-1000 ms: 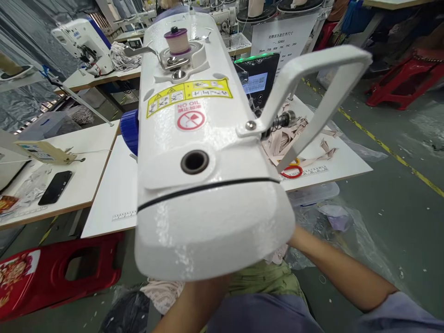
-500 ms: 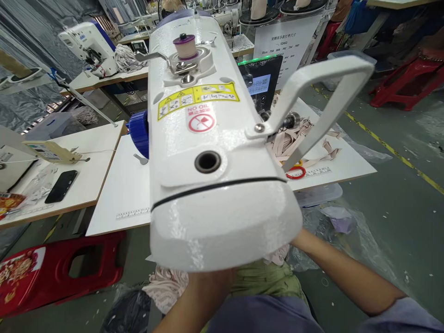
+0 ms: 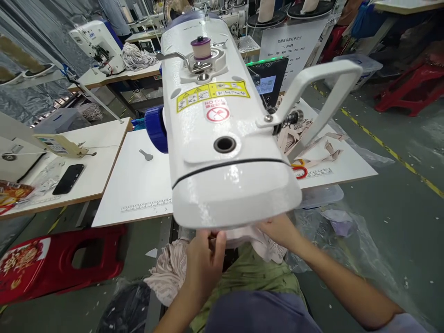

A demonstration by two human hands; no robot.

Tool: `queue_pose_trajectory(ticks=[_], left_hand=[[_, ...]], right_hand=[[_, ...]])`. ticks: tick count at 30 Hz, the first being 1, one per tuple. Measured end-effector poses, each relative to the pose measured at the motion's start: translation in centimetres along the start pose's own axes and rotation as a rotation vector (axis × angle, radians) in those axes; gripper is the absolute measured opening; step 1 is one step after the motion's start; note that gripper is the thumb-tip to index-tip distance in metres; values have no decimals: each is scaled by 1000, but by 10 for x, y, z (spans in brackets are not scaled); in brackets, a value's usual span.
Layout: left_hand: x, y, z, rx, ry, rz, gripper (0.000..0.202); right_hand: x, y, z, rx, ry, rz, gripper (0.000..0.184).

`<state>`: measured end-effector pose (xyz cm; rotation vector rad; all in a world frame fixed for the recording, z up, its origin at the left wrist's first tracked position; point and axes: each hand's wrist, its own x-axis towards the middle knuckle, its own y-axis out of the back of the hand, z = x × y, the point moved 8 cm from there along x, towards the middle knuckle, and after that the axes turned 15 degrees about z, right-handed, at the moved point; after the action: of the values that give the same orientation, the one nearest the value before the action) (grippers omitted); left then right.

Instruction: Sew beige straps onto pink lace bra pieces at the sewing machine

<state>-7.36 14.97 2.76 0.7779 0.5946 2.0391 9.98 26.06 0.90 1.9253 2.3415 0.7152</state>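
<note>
A white sewing machine (image 3: 215, 134) fills the middle of the view and covers its own needle area. Just below its front end, my left hand (image 3: 205, 254) is closed, thumb and fingers pinching the edge of a pale pink fabric piece (image 3: 244, 235). My right hand (image 3: 280, 230) has hold of the same fabric farther right, its fingertips partly hidden under the machine head. Between the two hands the fabric stretches across, its loose part drooping over my lap on the right. To the left of my left hand hangs a bundle of pale pink fabric (image 3: 170, 268).
On the white table (image 3: 138, 180) lie a small grey metal tool (image 3: 146, 155) and a printed ruler. Pale straps (image 3: 294, 136) and red-handled scissors (image 3: 300, 172) lie to the right. A phone (image 3: 68, 179) is on the left table, above a red stool (image 3: 62, 263).
My view has shifted, so the machine sits higher and farther right. Both hands, mostly hidden under the machine head before, now show below it with the fabric between them.
</note>
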Motion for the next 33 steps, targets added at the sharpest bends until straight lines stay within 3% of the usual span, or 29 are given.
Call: queue_pose_trajectory(ticks=[3,7,9,11,14,20,22,24,26,27,29,31,33], left_hand=[[0,-9,-7,-204,219,-209,33],[-14,-27,7,-463,273,-602,39],[-23,-29,12,-633,328,-671,42],[-29,-24,7,-751,443,-625,45],[-39,-4,-16,-787,598,-457,47],[-44,48,-48,-753,643,-215,44],[-42,51,-50,-723,636,-229,40],[-41,45,-48,-671,602,-317,37],[-41,33,-46,-553,509,-404,34],[-39,30,-49,-464,454,-373,31],[-33,27,-61,-316,405,-172,24],[-36,19,-73,-289,455,3,24],[-45,-9,-76,-391,525,-43,29]], right_hand=[[-21,0,1,-26,-65,-76,31],[-61,-3,-20,9,-97,-256,31],[-79,-6,-33,66,-113,-321,30],[-93,-12,-42,137,-176,-360,31],[-105,-33,-50,275,-308,-404,35],[-99,-101,-59,468,-296,-511,40],[-94,-120,-53,626,-414,-534,57],[-93,-133,-37,774,-647,-517,62],[-94,-135,-15,834,-867,-392,54],[-94,-130,-3,825,-914,-289,50],[-92,-112,17,739,-852,-79,45],[-91,-93,28,597,-664,50,39],[-92,-80,29,417,-429,77,26]])
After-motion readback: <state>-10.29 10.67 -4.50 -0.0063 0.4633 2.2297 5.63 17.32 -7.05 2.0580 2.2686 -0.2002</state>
